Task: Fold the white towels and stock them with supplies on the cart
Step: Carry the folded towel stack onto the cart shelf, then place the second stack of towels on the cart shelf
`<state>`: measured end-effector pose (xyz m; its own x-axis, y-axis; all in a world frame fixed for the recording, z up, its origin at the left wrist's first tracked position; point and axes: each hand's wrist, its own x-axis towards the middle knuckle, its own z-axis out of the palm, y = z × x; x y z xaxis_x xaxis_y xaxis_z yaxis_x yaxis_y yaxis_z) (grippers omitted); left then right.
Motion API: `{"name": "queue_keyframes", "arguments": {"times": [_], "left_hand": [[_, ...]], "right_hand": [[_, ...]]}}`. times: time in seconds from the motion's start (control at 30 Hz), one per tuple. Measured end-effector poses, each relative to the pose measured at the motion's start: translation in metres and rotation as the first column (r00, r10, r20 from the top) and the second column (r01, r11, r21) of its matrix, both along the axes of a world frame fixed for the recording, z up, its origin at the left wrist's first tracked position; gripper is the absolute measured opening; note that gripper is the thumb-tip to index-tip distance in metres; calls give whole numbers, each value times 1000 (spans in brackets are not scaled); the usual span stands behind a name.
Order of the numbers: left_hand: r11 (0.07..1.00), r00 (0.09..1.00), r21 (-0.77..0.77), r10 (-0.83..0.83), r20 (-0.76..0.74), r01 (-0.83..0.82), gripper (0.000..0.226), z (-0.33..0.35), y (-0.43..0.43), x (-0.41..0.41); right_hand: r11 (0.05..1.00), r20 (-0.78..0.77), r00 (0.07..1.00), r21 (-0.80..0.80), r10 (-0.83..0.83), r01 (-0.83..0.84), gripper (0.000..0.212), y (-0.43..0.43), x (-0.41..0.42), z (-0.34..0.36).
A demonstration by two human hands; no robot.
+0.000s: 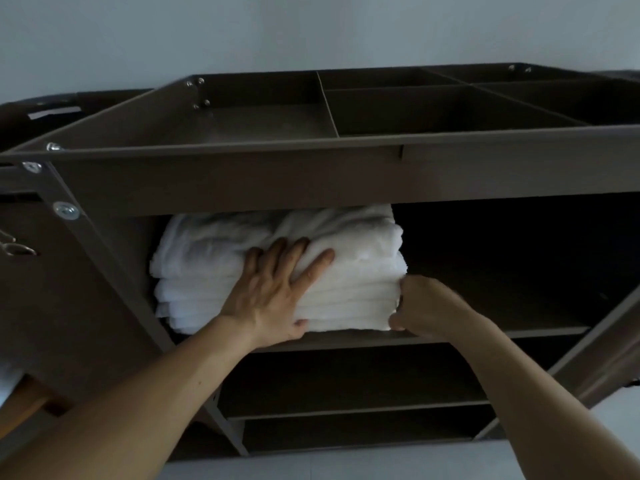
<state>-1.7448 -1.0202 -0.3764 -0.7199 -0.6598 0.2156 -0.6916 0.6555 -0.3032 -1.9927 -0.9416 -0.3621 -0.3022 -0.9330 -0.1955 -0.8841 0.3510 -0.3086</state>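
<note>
A stack of folded white towels (pixel 221 265) lies on the left half of the upper shelf (pixel 485 332) of a dark brown cart (pixel 311 174). My left hand (pixel 277 289) lies flat on the stack's front and top, fingers spread, thumb under the lower edge. My right hand (pixel 419 303) is at the stack's right front corner, fingers curled against the towel edges and partly hidden behind them.
The cart's top tray (pixel 433 112) is split into several bare compartments. The right half of the upper shelf is dark and holds nothing visible. Two lower shelves (pixel 346 410) sit below. A pale wall stands behind, and metal hooks (pixel 14 247) hang at the cart's left side.
</note>
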Motion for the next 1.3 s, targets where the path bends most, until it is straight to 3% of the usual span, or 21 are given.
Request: {"name": "queue_keyframes", "arguments": {"times": [0.03, 0.1, 0.17, 0.23, 0.33, 0.4, 0.53, 0.67, 0.8, 0.9, 0.93, 1.03, 1.17, 1.3], "left_hand": [[1000, 1000, -5, -15, -15, 15, 123, 3, 2, -2], [999, 997, -23, -40, -60, 38, 124, 9, 5, -3], [1000, 993, -15, -11, -115, 10, 126, 13, 2, 2], [997, 990, 17, 75, -124, -73, 129, 15, -5, 13], [986, 985, 68, 160, -70, -155, 129, 8, -17, 35], [980, 982, 60, 189, -8, -188, 129, 3, -20, 47], [982, 982, -24, 186, -34, -187, 122, -11, -12, 63], [962, 967, 103, 250, 39, -253, 107, -6, 5, 68], [950, 975, 226, 221, -11, -213, 99, 27, 37, 93], [966, 983, 180, 185, 19, -186, 93, 55, 74, 139], [960, 978, 187, 210, 1, -207, 92, 62, 90, 157], [917, 919, 160, 382, -92, -365, 89, 87, 133, 221], [779, 775, 154, 624, -104, -607, 85, 119, 189, 316], [630, 611, 149, 776, -153, -762, 85, 152, 237, 402]], "right_hand": [[980, -137, 990, -199, -35, 8, 37, 6, 5, 7], [782, -248, 967, -612, -54, -114, 48, 16, 18, 18], [573, -318, 948, -776, 4, -263, 58, 17, 33, 21], [551, -420, 907, -749, 33, -367, 71, 11, 39, 16], [715, -521, 848, -558, 93, -421, 100, -4, 34, 4], [813, -503, 857, -449, 114, -371, 114, -6, 31, -11], [828, -442, 887, -442, 134, -345, 107, 7, 32, -46], [883, -443, 890, -366, 112, -294, 110, 10, 24, -46], [905, -415, 908, -362, 58, -223, 127, 16, 51, -24], [905, -481, 864, -284, 152, -317, 109, 18, 116, 26], [893, -496, 838, -237, 226, -382, 99, 22, 144, 43], [772, -450, 793, -290, 412, -566, 84, 33, 227, 86], [625, -441, 637, -196, 632, -756, 84, 44, 327, 128], [463, -425, 510, -216, 748, -859, 81, 58, 430, 164]]}}
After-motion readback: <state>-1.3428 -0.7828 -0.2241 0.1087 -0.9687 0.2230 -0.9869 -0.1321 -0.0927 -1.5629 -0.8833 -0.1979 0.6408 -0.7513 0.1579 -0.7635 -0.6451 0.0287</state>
